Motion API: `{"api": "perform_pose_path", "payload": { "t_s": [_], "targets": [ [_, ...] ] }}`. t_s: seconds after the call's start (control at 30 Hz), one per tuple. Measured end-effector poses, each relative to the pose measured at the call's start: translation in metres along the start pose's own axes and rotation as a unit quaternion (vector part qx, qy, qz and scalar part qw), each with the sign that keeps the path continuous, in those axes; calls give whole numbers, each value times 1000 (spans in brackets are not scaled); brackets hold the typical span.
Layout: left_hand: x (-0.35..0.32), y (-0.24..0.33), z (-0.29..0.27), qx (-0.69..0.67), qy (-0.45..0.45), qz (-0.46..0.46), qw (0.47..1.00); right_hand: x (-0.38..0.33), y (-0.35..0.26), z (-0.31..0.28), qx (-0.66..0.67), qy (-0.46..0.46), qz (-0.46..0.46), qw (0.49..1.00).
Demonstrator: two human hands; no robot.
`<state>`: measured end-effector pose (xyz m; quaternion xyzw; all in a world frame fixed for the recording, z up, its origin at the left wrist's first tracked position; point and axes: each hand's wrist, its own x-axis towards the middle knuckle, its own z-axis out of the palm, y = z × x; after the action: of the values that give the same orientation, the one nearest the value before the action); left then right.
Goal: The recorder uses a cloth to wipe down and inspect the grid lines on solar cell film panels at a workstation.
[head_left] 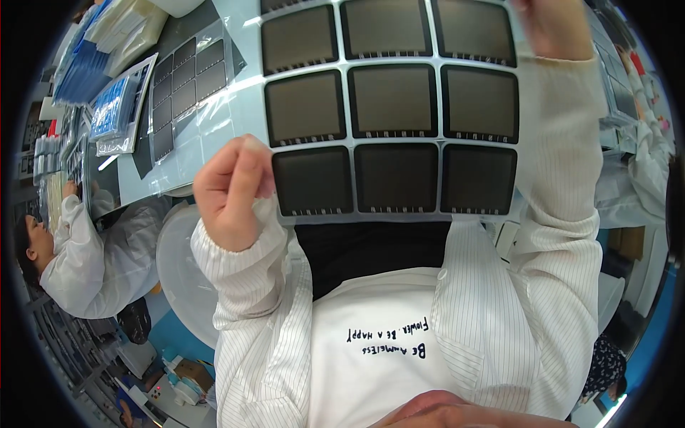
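Observation:
A clear sheet with rows of dark, rounded rectangular panels [392,100] is held up in front of my chest. Each panel has a black border and a row of small pale marks along its lower edge. At the sheet's left edge, my left hand [232,189] is closed, thumb and bent fingers pinching it. My right hand [560,28] is at the upper right edge, closed on the sheet; it is slightly blurred and partly cut off by the top of the view. The sheet's far end lies beyond the view.
A similar dark-panelled sheet [187,78] lies on the pale table [139,175] to the left. Beside it are a blue-and-white packet [114,107] and stacked plastic-wrapped bundles [118,32]. A co-worker in white [96,260] sits at the left. A round translucent tub [187,274] stands below the table edge.

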<state>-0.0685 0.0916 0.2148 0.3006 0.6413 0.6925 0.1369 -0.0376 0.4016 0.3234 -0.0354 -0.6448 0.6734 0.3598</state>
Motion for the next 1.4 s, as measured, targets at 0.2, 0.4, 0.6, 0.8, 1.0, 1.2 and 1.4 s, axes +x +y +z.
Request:
{"api": "perform_pose_path", "payload": {
  "t_s": [0.2, 0.4, 0.6, 0.8, 1.0, 1.2, 1.4],
  "targets": [
    [-6, -14, 8, 7, -13, -153, 988, -5, 80, -44, -49, -31, 217, 974],
    [-10, -21, 9, -1, -22, -173, 985, -15, 102, -58, -4, -45, 280, 959],
    [-13, -23, 11, -9, -32, -171, 985, -18, 98, -64, 0, -51, 280, 959],
    [-15, -24, 9, -20, -42, -162, 986, -21, 89, -67, 9, -60, 286, 956],
    [-20, -24, 5, -25, -45, -157, 986, -28, 79, -59, 35, -61, 306, 949],
    [-21, -26, 3, -23, -52, -151, 987, -27, 83, -62, 34, -60, 291, 954],
    [-21, -28, 2, -11, -60, -144, 988, -30, 79, -58, 73, -75, 305, 947]
  ]
}}
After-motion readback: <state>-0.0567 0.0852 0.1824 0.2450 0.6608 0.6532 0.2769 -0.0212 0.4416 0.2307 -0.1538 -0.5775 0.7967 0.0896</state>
